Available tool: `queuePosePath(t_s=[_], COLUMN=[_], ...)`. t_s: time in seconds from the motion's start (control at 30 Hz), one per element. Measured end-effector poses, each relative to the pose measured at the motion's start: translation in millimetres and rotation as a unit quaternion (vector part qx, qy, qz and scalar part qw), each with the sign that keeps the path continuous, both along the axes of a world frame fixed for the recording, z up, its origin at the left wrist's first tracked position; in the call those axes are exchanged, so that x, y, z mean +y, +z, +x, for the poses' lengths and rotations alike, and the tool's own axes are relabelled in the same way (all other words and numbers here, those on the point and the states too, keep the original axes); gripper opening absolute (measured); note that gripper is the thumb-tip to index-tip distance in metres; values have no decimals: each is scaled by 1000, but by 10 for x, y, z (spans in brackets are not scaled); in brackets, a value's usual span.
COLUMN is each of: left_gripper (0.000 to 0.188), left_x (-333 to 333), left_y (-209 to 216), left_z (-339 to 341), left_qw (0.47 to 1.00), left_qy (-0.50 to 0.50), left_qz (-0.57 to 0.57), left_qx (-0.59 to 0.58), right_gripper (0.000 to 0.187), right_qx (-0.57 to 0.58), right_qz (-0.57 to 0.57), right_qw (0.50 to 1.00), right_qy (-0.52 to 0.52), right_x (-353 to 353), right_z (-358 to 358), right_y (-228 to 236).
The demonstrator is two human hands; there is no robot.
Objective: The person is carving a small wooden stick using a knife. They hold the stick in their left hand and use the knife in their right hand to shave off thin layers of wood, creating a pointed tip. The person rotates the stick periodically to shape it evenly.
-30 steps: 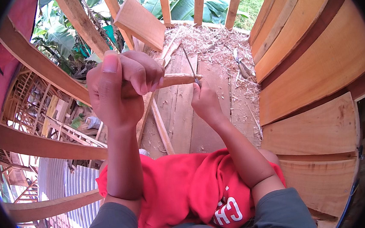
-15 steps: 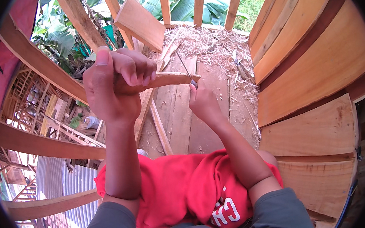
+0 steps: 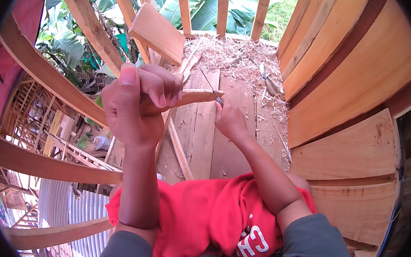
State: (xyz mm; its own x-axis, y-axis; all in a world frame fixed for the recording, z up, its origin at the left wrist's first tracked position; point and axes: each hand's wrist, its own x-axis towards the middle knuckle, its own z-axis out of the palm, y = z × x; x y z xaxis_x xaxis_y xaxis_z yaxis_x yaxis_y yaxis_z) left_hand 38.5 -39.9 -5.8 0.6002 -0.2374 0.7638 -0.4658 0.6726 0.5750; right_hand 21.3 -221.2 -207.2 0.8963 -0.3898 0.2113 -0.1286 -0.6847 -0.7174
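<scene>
Fingers (image 3: 164,88) of my left hand (image 3: 133,105) wrap round a roughly shaped wooden stick (image 3: 196,97) — held out ahead of me above the plank floor (image 3: 224,151). My right hand (image 3: 233,122) grips a thin-bladed knife (image 3: 207,79) (handle mostly hidden), its blade crossing the stick near the right tip. Wood shavings (image 3: 238,53) litter the floor's far end; red cloth (image 3: 197,206) covers my lap.
</scene>
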Motion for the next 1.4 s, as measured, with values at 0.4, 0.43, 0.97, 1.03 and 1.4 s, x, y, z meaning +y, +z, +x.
queuePosePath(t_s=[0.4, 0.43, 0.97, 1.03, 1.4], left_gripper=[54, 54, 54, 54, 51], left_x=[27, -47, -7, -15, 77], left_y=[-40, -49, -36, -17, -16], left_z=[-20, -32, -39, -53, 14], left_qw=[999, 1000, 998, 997, 997], left_qy=[7, 10, 43, 54, 66], left_qz=[26, 10, 43, 52, 49], left_qx=[-35, -17, -16, -13, -12], right_gripper=[25, 25, 29, 25, 27], right_qx=[-159, -103, -93, 5, -92], right_qz=[108, 65, 64, 10, 25], right_qw=[979, 992, 991, 1000, 994], right_qy=[67, 41, 68, 20, 44], right_x=[257, 166, 163, 78, 145], right_z=[-156, -64, -53, -37, -34], right_y=[324, 67, 96, 33, 144])
